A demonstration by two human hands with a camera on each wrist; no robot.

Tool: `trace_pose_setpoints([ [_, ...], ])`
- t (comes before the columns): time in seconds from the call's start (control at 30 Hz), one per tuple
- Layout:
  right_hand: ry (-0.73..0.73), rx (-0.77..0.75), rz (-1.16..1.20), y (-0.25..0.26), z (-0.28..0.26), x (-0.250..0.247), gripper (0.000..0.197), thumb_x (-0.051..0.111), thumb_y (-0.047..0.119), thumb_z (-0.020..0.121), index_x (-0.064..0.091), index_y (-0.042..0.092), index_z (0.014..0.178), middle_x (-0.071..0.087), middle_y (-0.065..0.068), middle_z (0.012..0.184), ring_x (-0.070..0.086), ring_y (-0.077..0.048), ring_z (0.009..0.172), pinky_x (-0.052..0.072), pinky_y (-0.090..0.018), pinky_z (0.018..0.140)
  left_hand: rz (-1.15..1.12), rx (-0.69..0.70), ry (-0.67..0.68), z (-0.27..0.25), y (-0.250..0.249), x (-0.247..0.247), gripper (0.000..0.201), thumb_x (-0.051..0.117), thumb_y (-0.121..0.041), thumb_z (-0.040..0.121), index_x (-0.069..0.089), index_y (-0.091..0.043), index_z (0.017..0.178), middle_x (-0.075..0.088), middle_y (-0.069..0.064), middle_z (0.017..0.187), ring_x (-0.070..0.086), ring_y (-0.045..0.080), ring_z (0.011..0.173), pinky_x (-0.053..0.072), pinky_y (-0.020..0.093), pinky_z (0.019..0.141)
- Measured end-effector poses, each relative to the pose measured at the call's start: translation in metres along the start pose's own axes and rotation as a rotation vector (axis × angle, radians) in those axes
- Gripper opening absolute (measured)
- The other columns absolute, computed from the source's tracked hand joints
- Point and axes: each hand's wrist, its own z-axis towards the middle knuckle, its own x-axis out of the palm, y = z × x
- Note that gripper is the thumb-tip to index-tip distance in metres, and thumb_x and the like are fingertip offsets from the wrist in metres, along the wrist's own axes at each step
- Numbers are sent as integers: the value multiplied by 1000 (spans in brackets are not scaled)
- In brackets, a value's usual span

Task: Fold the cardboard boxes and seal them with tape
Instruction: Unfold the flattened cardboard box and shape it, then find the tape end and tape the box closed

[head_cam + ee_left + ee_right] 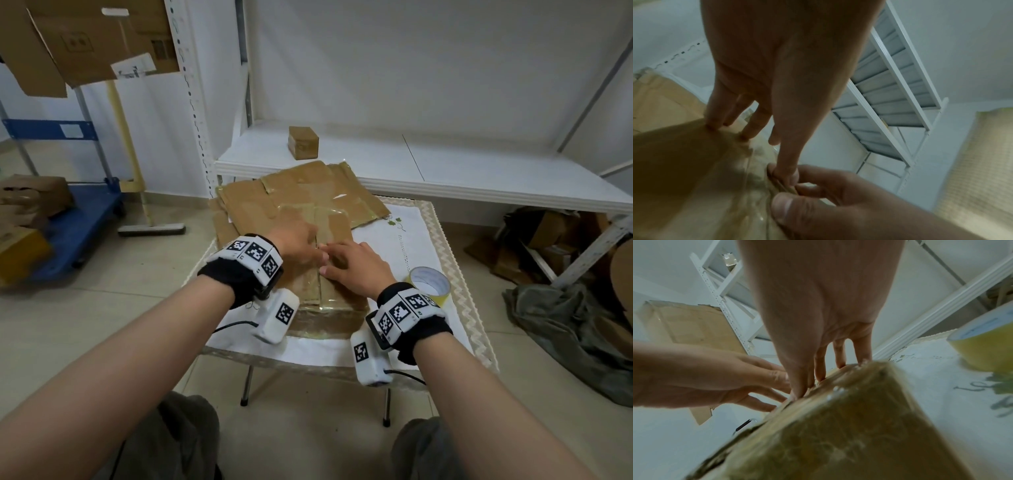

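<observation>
The box [329, 274] sits on the worktop [421, 240], near its front edge, closed, with glossy tape over its top. Its long axis runs away from the person, and the centre seam between the two top flaps runs the same way. Both hands meet over that seam. The left hand [296, 241] lies with straight fingers [748, 129] spread on the left flap. The right hand [352, 267] lies on the right flap, its fingers [820, 368] straight too, fingertips touching the seam beside the left thumb. Neither hand grips anything. Behind the box, flattened cardboard [301, 192] lies on the far part of the worktop. A tape roll [430, 282] stands just right of the right wrist. A small box [303, 142] sits on the white shelf [445, 164] beyond.
</observation>
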Motion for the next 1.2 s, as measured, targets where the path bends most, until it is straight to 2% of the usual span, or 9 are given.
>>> trace_pose_setpoints([
  [0.13, -10, 64, 130, -3, 1, -1, 46, 71, 42, 90, 56, 38, 133, 59, 7, 137, 49, -19, 130, 40, -38, 101, 70, 21, 55, -1, -8, 1, 49, 64, -47, 92, 59, -16, 130, 64, 5, 123, 59, 25, 113, 45, 36, 92],
  [0.3, -58, 135, 566, -17, 1, -16, 41, 58, -3, 89, 60, 21, 123, 69, -2, 123, 60, -16, 120, 47, -36, 104, 141, 3, 69, -1, -11, 3, 69, 73, -49, 84, 54, -11, 137, 61, 8, 130, 57, 27, 117, 46, 39, 100],
  [0.4, -219, 311, 517, -39, 1, -22, 37, 46, -3, 89, 62, 21, 112, 71, -7, 113, 60, -20, 106, 46, -29, 91, 85, -14, 59, -3, -7, 2, 75, 75, -45, 84, 45, -13, 145, 52, 7, 143, 51, 28, 128, 41, 38, 103],
  [0.53, -234, 570, 363, -79, -7, -20, 29, 46, 7, 87, 57, 32, 97, 66, -5, 116, 59, -30, 112, 42, -48, 107, 57, -3, 51, -9, 1, 0, 84, 73, -46, 86, 32, -19, 154, 40, 5, 155, 41, 27, 139, 34, 38, 110],
  [0.7, -194, 614, 243, -105, -15, -9, 17, 57, 14, 86, 61, 27, 96, 65, -5, 118, 57, -30, 117, 46, -49, 103, 96, 38, 43, -14, 7, 4, 89, 70, -54, 85, 28, -22, 156, 36, 5, 158, 37, 26, 142, 32, 39, 113],
  [0.83, -113, 620, 139, -108, -14, -8, 40, 54, 8, 89, 52, 17, 127, 58, -12, 124, 55, -35, 117, 47, -47, 101, 76, 28, 90, -19, 17, 4, 104, 75, -61, 76, 20, -29, 158, 22, 6, 164, 29, 29, 147, 25, 46, 118],
  [1.0, -57, 673, 144, -115, -16, 4, 73, 52, -2, 87, 29, 27, 150, 58, -9, 125, 55, -39, 118, 38, -57, 110, 80, 7, 86, -19, 17, 6, 108, 78, -66, 69, 22, -35, 157, 23, 3, 163, 31, 28, 146, 29, 49, 118],
  [1.1, -176, 688, 233, -118, -20, 3, 67, 49, -2, 91, 34, 27, 150, 53, -16, 137, 52, -39, 125, 37, -55, 111, 98, 3, 87, -17, 13, 6, 107, 79, -64, 70, 24, -33, 157, 21, 3, 164, 27, 27, 148, 27, 47, 119],
  [1.2, -411, 577, 507, -107, -16, -8, 70, 57, -5, 88, 38, 24, 149, 61, -15, 122, 58, -35, 116, 50, -42, 96, 97, 2, 87, -17, 12, 4, 105, 78, -62, 72, 24, -33, 157, 21, 3, 164, 28, 27, 148, 27, 45, 117],
])
